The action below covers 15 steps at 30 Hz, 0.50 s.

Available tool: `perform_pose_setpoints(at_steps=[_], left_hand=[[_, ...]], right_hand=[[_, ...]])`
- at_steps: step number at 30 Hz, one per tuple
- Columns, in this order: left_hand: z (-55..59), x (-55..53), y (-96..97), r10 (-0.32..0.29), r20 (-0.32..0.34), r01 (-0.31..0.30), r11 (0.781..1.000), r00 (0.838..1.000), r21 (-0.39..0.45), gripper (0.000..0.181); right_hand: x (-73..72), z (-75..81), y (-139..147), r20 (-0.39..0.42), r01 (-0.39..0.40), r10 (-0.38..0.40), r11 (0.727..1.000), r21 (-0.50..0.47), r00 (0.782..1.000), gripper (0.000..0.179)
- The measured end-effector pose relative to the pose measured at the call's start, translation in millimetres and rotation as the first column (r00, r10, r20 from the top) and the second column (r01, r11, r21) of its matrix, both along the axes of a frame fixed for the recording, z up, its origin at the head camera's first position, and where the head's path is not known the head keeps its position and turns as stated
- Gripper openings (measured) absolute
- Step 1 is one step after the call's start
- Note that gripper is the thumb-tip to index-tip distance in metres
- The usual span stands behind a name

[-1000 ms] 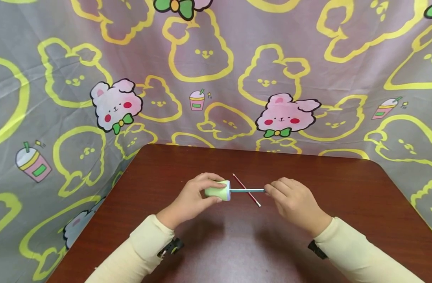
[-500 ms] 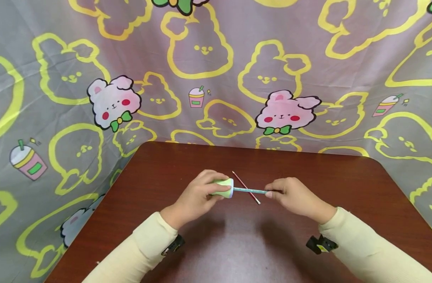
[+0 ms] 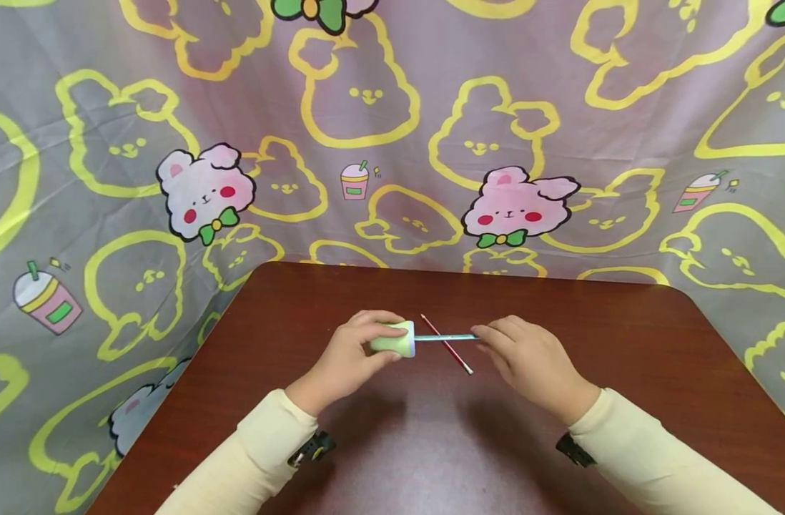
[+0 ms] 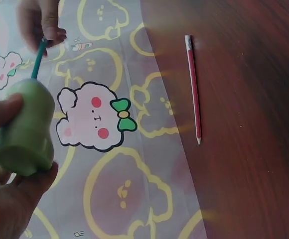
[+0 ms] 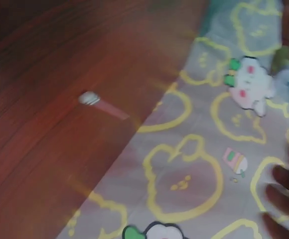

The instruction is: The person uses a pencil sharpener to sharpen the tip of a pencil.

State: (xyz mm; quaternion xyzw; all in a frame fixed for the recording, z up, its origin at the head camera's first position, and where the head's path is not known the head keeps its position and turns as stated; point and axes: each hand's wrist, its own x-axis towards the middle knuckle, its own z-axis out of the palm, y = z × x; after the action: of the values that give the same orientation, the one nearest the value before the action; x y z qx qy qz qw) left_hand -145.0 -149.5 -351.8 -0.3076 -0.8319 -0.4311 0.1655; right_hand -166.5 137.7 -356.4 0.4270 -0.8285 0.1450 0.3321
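In the head view my left hand (image 3: 344, 361) grips a light green pencil sharpener (image 3: 394, 342) with a pale rim, held sideways above the table. A teal pencil (image 3: 442, 337) has one end in the sharpener's mouth. My right hand (image 3: 537, 365) pinches the pencil's other end, its knuckles upward. The left wrist view shows the rounded green body of the sharpener (image 4: 27, 129) between thumb and fingers. The pencil's inner end is hidden. In the right wrist view the right hand (image 5: 286, 191) is blurred at the edge.
A red pencil (image 3: 457, 357) with a white end lies slantwise on the brown table (image 3: 592, 343), beyond and below the hands. A cartoon-patterned curtain (image 3: 392, 143) hangs behind and along the sides of the table.
My right hand has rolled: its thumb showed half a second ago, and now the back of the hand does. The pencil's visible surface changed. Both hands shifted slightly left with sharpener and pencil.
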Motion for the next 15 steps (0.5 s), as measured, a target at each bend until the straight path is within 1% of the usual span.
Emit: perform_pose_setpoints(at_steps=[1,2,3,4,5,6,7,8,9,11,12,13,14,15], left_hand=[[0.4,0.3,-0.7,0.000,0.046,0.000,1.000,0.999,0.019,0.034],[1.0,0.7,-1.2,-0.003,0.087,0.000,0.999,0.996,0.033,0.034],[1.4,1.2,-1.6,-0.010,0.118,0.005,0.999,0.993,0.042,0.034],[1.4,1.6,-2.0,-0.018,0.139,0.012,0.999,0.990,0.046,0.034],[1.6,2.1,-2.2,-0.024,0.150,0.018,0.999,0.988,0.045,0.034],[1.3,2.4,-2.3,-0.033,0.152,0.026,0.999,0.988,0.044,0.034],[1.2,2.7,-2.0,-0.038,0.144,0.033,0.999,0.989,0.039,0.034],[1.0,3.0,-1.5,-0.044,0.131,0.040,0.999,0.990,0.032,0.034],[0.5,3.2,-1.0,-0.049,0.112,0.047,0.999,0.992,0.024,0.035],[-0.5,3.4,0.4,-0.060,0.054,0.060,0.998,0.997,0.000,0.035],[-0.9,3.2,1.4,-0.067,0.018,0.068,0.998,0.998,-0.014,0.035],[-1.3,3.4,2.1,-0.073,-0.019,0.073,0.997,0.997,-0.031,0.035],[-1.7,3.5,2.8,-0.081,-0.052,0.079,0.996,0.995,-0.049,0.035],[-2.0,3.6,3.5,-0.090,-0.085,0.084,0.994,0.992,-0.068,0.034]], right_hand=[[-1.3,-2.7,0,-0.101,-0.030,0.028,0.999,-0.018,0.995,0.022],[-2.1,-4.7,0,-0.179,-0.061,0.055,0.998,-0.030,0.982,0.025],[-2.6,-6.2,0,-0.241,-0.088,0.076,0.995,-0.039,0.967,0.029],[-3.0,-7.4,-1,-0.287,-0.115,0.097,0.992,-0.046,0.953,0.027],[-2.6,-8.1,-1,-0.315,-0.134,0.111,0.990,-0.051,0.943,0.027],[-1.8,-8.3,-1,-0.324,-0.145,0.119,0.988,-0.056,0.939,0.027],[-0.7,-8.2,-1,-0.320,-0.152,0.125,0.987,-0.061,0.939,0.027],[0.9,-7.8,-1,-0.299,-0.151,0.125,0.986,-0.066,0.946,0.028],[2.7,-7.0,-1,-0.264,-0.146,0.122,0.987,-0.073,0.957,0.029],[6.6,-4.5,0,-0.162,-0.123,0.110,0.989,-0.075,0.981,0.022],[8.6,-2.8,1,-0.091,-0.104,0.098,0.992,-0.072,0.991,0.018],[10.9,-0.5,2,0.014,-0.086,0.087,0.994,-0.068,0.996,0.014],[12.9,2.4,3,0.153,-0.072,0.082,0.995,-0.066,0.985,0.011],[14.3,6.1,4,0.319,-0.066,0.084,0.995,-0.068,0.944,0.010]])
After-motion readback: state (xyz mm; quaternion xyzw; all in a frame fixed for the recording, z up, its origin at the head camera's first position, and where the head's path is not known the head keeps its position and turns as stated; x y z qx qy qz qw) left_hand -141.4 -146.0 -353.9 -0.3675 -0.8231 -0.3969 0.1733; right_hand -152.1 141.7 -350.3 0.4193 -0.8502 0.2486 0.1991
